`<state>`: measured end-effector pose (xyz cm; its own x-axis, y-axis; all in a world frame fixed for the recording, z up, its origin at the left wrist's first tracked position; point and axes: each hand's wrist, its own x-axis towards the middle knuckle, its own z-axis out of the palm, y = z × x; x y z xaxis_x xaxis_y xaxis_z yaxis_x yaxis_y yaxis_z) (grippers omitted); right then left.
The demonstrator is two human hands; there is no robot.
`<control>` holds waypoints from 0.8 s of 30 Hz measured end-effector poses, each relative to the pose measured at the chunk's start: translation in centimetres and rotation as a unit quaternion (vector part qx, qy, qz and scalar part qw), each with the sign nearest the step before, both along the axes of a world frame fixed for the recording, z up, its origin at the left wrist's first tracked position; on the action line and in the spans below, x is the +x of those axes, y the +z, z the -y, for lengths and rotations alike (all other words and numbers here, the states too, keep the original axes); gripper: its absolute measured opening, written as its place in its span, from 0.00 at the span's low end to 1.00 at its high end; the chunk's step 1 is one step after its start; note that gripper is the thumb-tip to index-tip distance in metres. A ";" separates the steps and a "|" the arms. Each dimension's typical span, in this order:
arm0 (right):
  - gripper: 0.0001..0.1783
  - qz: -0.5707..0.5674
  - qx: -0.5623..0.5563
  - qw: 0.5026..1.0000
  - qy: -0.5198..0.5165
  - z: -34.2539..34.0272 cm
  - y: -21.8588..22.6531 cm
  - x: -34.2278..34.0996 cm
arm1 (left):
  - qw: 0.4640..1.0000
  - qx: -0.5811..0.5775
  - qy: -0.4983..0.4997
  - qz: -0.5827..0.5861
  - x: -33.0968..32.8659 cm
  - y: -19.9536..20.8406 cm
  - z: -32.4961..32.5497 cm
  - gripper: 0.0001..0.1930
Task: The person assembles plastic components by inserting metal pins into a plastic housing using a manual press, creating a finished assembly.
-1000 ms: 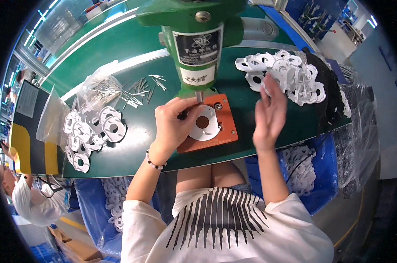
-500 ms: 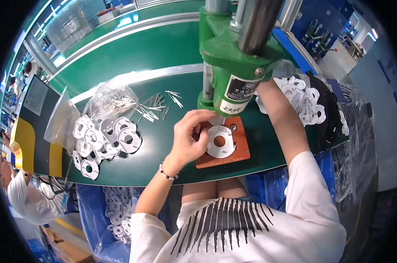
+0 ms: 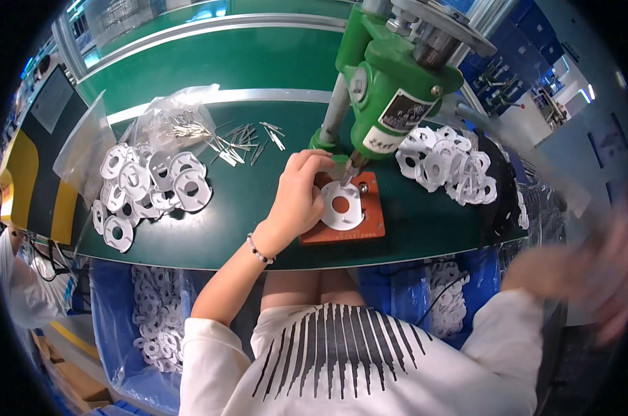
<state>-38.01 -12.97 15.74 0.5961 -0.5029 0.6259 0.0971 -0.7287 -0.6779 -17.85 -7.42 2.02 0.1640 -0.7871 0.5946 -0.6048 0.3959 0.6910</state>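
My left hand (image 3: 302,192) is curled beside a white ring-shaped plastic part (image 3: 352,218), fingers bent and thumb near the part's left edge. Whatever its fingertips hold, if anything, is hidden. The part lies flat on an orange fixture block (image 3: 373,216) beneath a green press (image 3: 389,73). Right over the part's far edge is the press's metal tip (image 3: 352,171); I cannot tell if they touch. Out at the far right my right hand (image 3: 608,277) is smeared by motion, away from the block, its fingers unreadable.
White parts are heaped left (image 3: 135,182) and right (image 3: 435,165). Thin metal pins (image 3: 240,144) lie near a clear plastic bag (image 3: 195,104). Black cloth (image 3: 509,184) sits by the right heap. Blue-lined bins (image 3: 109,333) of parts stand below the table edge. A person (image 3: 30,288) is at far left.
My right arm has swung from behind the press out to the far right. My left hand stays by the part. The view has shifted, showing the press tip more plainly.
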 end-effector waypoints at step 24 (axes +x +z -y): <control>0.14 0.309 -0.330 0.889 -0.070 10.8 19.4 3.3 | 0.998 -0.022 -0.013 0.053 -1.9 0.8 0.2 0.19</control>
